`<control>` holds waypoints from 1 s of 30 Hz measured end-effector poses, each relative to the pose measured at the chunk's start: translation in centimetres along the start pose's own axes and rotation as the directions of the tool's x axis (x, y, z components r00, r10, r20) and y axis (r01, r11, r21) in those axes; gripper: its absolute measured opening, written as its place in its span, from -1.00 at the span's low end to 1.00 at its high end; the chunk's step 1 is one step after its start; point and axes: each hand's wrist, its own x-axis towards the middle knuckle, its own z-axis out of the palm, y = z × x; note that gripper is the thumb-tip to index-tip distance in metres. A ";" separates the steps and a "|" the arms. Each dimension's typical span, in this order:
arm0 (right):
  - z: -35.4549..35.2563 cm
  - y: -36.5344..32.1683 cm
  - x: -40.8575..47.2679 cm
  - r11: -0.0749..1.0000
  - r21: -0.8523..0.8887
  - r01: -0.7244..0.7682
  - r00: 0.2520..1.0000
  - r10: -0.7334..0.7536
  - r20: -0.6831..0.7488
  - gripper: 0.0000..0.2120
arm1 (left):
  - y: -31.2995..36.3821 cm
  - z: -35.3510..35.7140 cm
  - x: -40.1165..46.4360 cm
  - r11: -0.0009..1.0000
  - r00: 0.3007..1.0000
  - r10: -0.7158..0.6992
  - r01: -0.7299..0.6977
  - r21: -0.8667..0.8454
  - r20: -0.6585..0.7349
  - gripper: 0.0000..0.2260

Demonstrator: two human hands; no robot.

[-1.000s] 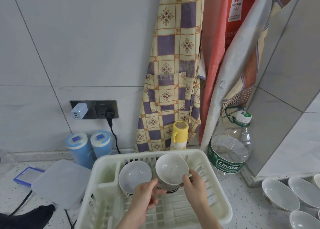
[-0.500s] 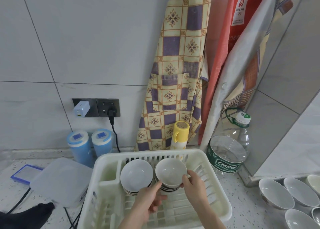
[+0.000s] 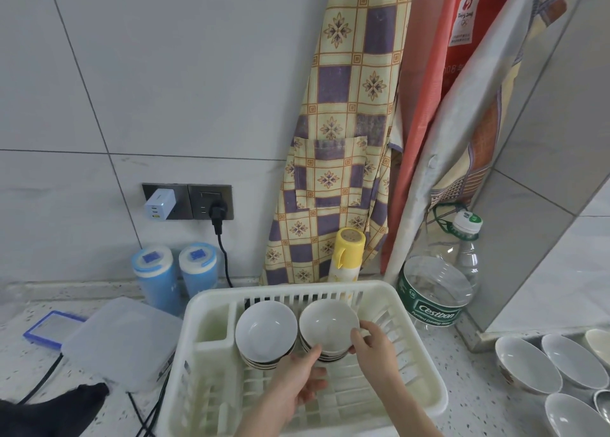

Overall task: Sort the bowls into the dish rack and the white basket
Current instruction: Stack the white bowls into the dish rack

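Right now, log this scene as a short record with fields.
setting: speckled counter by a tiled wall
basket: white basket holding two bowl stacks
left stack: left stack, untouched
right stack: top bowl held at its rim
right hand: right hand grips the top bowl
left hand: left hand, fingers touch the stack's front
waiting: loose bowls on the counter, right

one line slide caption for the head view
Both hands set a white bowl onto a stack in the dish rack.
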 end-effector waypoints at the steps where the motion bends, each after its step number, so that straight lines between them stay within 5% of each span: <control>1: 0.0 0.1 0.0 1.000 -0.007 -0.008 1.000 0.008 0.006 -0.75 | -0.1 0.0 0.0 1.000 1.000 0.000 0.000 -0.005 0.007 -0.77; 22: -0.5 -1.2 -0.4 0.958 0.056 -0.280 0.943 0.264 0.201 -0.70 | 0.0 0.2 -0.8 0.999 0.996 -0.009 0.014 -0.047 0.089 -0.89; 26: -1.0 -2.1 -1.4 0.973 -0.045 -0.227 0.960 0.231 0.155 -0.53 | 0.8 -0.3 -1.7 0.988 0.989 -0.069 0.086 -0.129 0.132 -0.93; 30: -3.1 -2.8 -3.9 0.938 -0.346 0.015 0.999 -0.024 -0.022 -0.52 | 0.8 -2.0 -2.9 0.940 0.977 -0.108 0.161 -0.301 0.184 -0.87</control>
